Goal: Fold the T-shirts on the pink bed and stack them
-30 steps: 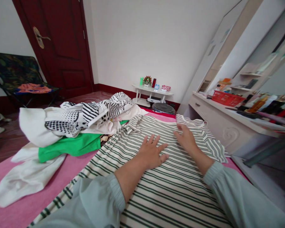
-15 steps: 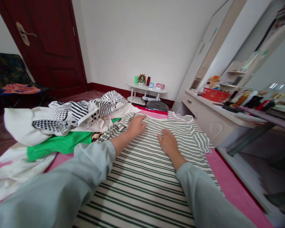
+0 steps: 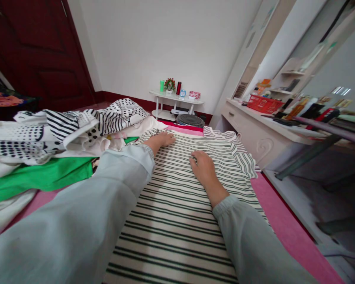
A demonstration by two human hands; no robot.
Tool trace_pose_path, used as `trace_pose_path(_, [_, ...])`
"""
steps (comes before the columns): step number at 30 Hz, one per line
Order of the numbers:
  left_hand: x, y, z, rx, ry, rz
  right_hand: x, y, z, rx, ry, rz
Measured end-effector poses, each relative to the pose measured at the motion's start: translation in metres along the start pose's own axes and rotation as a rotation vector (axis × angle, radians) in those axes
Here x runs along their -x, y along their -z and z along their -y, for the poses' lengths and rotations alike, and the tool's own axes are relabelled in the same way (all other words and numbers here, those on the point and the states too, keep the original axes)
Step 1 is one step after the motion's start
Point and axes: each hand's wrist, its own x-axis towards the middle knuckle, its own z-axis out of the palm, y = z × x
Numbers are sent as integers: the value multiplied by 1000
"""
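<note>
A white T-shirt with dark green stripes [image 3: 177, 205] lies spread out before me, its collar at the far end and a short sleeve fanned out to the right. My left hand [image 3: 162, 139] rests flat near the collar on the left side, fingers stretched forward. On the shirt's upper chest lies my right hand [image 3: 202, 165], its fingers loosely curved and apart, touching the cloth. Neither hand grips the fabric. The left sleeve of the shirt is partly hidden behind my left arm.
Heaped clothes lie at the left, among them a black-and-white patterned garment [image 3: 85, 126] and a green one [image 3: 47, 173]. Pink bedding [image 3: 284, 221] shows at the right. A dressing table [image 3: 260, 138] with a red basket [image 3: 264, 103] stands right; a small white table [image 3: 177, 97] stands beyond.
My left hand has slid slightly forward towards the collar, its fingers flatter. My right hand stays on the chest of the shirt. The whole view has turned a little to the right.
</note>
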Motion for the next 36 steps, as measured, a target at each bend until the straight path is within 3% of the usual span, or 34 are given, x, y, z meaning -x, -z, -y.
trace_pose_path(3, [11,-13,-14,-54,5,9,0,-2,0,23,27,28])
trace_pose_path(8, [41,-32,-33,-109,-155,61,-1,-5,0,83,47,93])
trace_pose_path(15, [65,-30,-31,-157,33,60,-1,-7,-3,66,14,127])
trace_pose_path(21, [135,-27,-36,-167,-109,53,-1,-8,-3,55,3,134])
trace_pose_path(26, [186,-17,-28,-125,-129,87,0,-5,-1,51,-13,131])
trace_pose_path(32, [209,-13,-25,-53,-131,-59,4,-4,3,104,-22,135])
trace_pose_path(36, [211,-7,-25,-6,-126,-153,8,2,10,138,-139,284])
